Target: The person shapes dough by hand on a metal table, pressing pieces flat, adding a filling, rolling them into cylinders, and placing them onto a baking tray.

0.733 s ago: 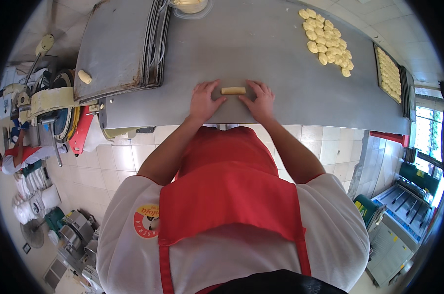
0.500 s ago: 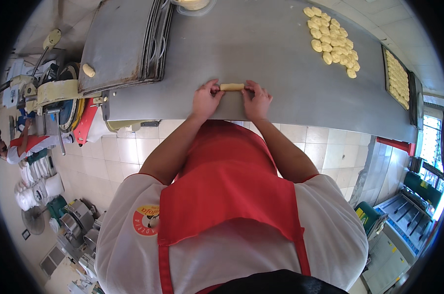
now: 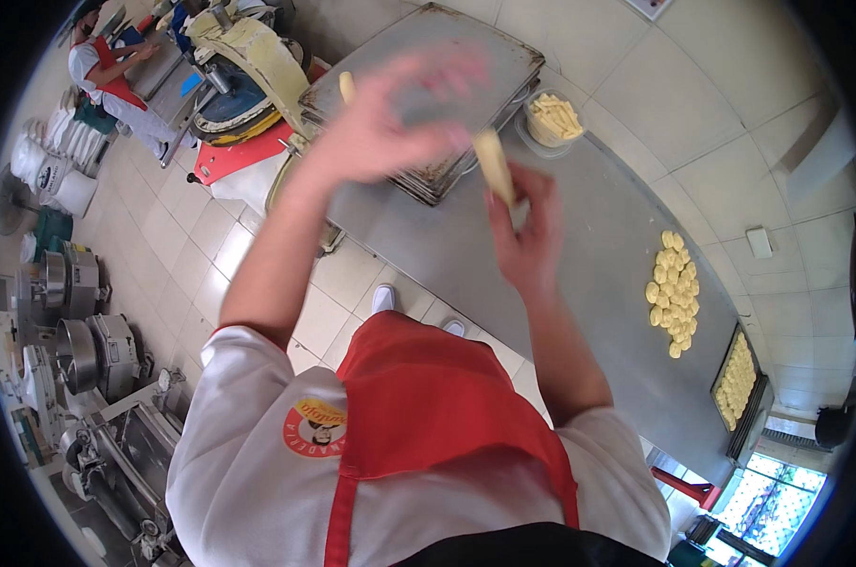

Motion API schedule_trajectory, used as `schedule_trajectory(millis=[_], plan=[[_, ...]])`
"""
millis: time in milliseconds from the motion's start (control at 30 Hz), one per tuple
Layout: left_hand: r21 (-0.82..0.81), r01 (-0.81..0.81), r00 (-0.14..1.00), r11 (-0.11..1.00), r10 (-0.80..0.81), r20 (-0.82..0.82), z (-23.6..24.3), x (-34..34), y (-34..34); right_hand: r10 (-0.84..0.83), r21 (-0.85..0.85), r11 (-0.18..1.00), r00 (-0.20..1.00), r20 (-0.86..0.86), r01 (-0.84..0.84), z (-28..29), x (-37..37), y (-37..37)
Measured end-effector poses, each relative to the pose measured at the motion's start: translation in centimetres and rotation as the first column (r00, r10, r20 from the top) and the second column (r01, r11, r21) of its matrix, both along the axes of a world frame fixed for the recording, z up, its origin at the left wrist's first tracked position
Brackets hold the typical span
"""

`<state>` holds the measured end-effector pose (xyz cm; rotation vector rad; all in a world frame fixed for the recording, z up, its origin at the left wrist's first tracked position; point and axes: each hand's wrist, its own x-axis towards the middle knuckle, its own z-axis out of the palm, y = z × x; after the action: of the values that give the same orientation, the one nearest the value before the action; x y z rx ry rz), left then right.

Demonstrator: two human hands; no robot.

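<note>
My right hand (image 3: 529, 227) grips the lower end of a pale yellow dough roll (image 3: 492, 168), tilted and raised over the steel table. Blurred by motion, my left hand (image 3: 380, 123) reaches over the stacked baking trays (image 3: 489, 57) with its fingers apart and nothing visible in it. The roll's upper end lies close to the left fingertips; whether they touch cannot be made out. Another small dough roll (image 3: 346, 87) rests on the top tray near its left edge, partly behind my left hand.
A clear tub (image 3: 553, 123) of pale sticks stands beside the trays. Several dough pieces (image 3: 674, 293) lie in a cluster at the table's right, with a filled tray (image 3: 735, 383) beyond. A dough machine (image 3: 248, 85) is left of the trays; a co-worker (image 3: 116, 76) stands farther back.
The view has swung left toward the trays. Both hands have risen from the table; my left has let go of the dough roll, while my right has lifted it.
</note>
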<state>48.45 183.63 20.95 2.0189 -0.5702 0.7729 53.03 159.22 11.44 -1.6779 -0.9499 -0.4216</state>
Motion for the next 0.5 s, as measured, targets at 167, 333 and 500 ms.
schedule_trajectory(millis=[167,333,500], plan=[[-0.29,-0.136,0.944,0.947,0.213,0.252,1.8,-5.6,10.7,-0.048,0.265,0.963,0.999,0.006,0.045,3.0,5.0,16.6],[-0.324,-0.345,0.938,0.881,0.33,-0.101,-8.1,-11.4,15.0,-0.291,-0.425,0.877,0.951,-0.099,0.225,-11.6,10.0,19.3],[-0.496,-0.319,0.941,0.807,0.211,-0.264,-13.2,-12.3,15.6,-0.278,-0.476,0.877,0.877,-0.39,0.067,-8.1,9.2,22.9]])
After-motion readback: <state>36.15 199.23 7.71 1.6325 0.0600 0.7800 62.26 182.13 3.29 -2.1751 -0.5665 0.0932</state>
